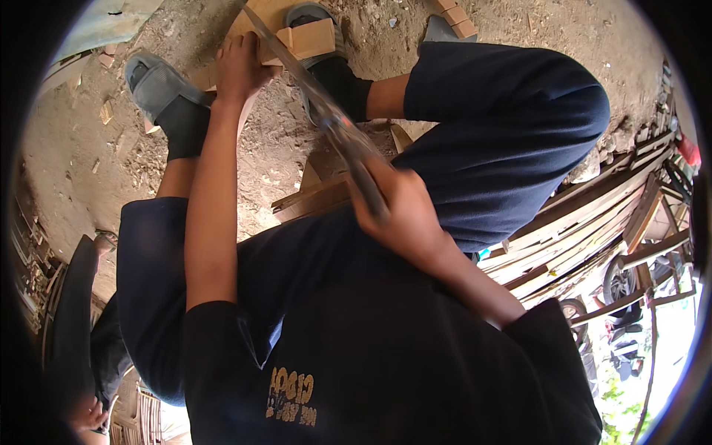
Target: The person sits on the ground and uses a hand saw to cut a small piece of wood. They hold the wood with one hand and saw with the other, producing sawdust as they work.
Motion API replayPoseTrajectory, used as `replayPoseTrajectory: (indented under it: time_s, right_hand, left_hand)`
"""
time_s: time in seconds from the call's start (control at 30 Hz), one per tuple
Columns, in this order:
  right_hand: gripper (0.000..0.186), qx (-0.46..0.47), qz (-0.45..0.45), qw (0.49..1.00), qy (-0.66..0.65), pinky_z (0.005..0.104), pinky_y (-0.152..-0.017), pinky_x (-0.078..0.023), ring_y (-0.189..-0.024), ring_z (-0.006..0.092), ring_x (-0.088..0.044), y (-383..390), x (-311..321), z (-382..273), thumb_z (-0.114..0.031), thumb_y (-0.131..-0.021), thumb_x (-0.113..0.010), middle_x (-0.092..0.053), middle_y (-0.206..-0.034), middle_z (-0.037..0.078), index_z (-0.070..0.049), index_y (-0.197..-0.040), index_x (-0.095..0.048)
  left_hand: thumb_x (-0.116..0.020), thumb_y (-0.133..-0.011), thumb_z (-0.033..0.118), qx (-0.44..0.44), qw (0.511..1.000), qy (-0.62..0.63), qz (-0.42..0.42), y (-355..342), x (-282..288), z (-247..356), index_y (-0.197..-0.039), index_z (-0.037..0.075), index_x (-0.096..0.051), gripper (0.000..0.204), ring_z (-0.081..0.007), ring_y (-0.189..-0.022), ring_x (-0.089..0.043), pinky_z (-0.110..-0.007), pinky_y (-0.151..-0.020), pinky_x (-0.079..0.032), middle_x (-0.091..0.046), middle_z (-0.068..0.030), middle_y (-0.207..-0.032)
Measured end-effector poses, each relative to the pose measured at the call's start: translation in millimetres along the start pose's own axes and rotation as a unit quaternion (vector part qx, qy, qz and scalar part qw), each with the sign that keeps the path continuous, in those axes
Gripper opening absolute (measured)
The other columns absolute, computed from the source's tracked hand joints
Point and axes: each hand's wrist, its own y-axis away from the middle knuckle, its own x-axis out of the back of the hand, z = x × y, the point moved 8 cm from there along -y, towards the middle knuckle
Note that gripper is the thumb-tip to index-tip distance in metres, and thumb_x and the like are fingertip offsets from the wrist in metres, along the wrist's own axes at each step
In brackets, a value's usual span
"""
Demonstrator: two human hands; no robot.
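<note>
My right hand (404, 211) is closed round the dark handle of a long, narrow-bladed tool that looks like a handsaw (297, 70), slightly blurred. Its blade slants up and left, crossing a light wooden piece (313, 38) between my feet. My left hand (241, 67) presses down on the wood left of the blade, its fingers bent over the piece. What lies under that palm is hidden. Beside the wood stand my two sandalled feet, the left sandal (159, 85) to its left and the right sandal (315, 13) at its far right.
Small wooden blocks (454, 16) lie at the far right of my feet. A wooden plank (315, 199) sits below my lap. Wood chips cover the dirt floor (96, 159). Stacked boards (586, 222) line the right side. Another person's arm (70, 311) shows at the left.
</note>
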Motion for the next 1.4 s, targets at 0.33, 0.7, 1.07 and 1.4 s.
replayPoseTrajectory:
  time_s: [0.33,0.7,1.07,1.4]
  right_hand:
    - [0.013,-0.070,-0.068,0.992,-0.082,0.0445,-0.063,-0.051,-0.075,0.0426,-0.064,-27,-19,0,-0.010,-0.087,-0.063,-0.064,-0.078,0.024,0.001,-0.094,-0.061]
    - [0.015,-0.065,-0.013,0.991,-0.112,0.0273,-0.049,-0.038,-0.055,0.0051,-0.043,-26,-21,14,-0.011,-0.092,-0.065,-0.049,-0.058,0.004,0.002,-0.087,-0.059]
    - [0.012,-0.045,-0.030,0.996,-0.077,0.0308,-0.056,-0.046,-0.056,0.0146,-0.055,-39,-13,15,-0.009,-0.091,-0.064,-0.059,-0.065,0.014,0.002,-0.093,-0.063]
    - [0.014,-0.022,-0.028,0.996,-0.081,0.0325,-0.053,-0.042,-0.054,0.0168,-0.051,-46,-9,6,-0.010,-0.092,-0.064,-0.056,-0.063,0.012,0.001,-0.085,-0.060]
  left_hand:
    - [-0.087,-0.059,0.028,-0.029,0.999,0.029,-0.003,7,3,5,-0.110,0.009,-0.056,0.063,-0.0364,-0.100,-0.060,-0.047,-0.089,-0.046,-0.061,-0.0139,-0.099]
    - [-0.085,-0.060,0.032,-0.010,0.999,0.003,-0.041,4,4,7,-0.113,0.011,-0.057,0.063,-0.0342,-0.106,-0.059,-0.046,-0.093,-0.045,-0.061,-0.0133,-0.104]
    - [-0.083,-0.064,0.035,0.056,0.992,-0.013,-0.110,4,5,7,-0.122,0.010,-0.056,0.069,-0.0355,-0.111,-0.059,-0.046,-0.091,-0.050,-0.062,-0.0172,-0.111]
    - [-0.085,-0.063,0.037,0.058,0.992,0.024,-0.109,5,2,3,-0.118,0.008,-0.058,0.068,-0.0371,-0.109,-0.060,-0.046,-0.090,-0.050,-0.062,-0.0180,-0.108]
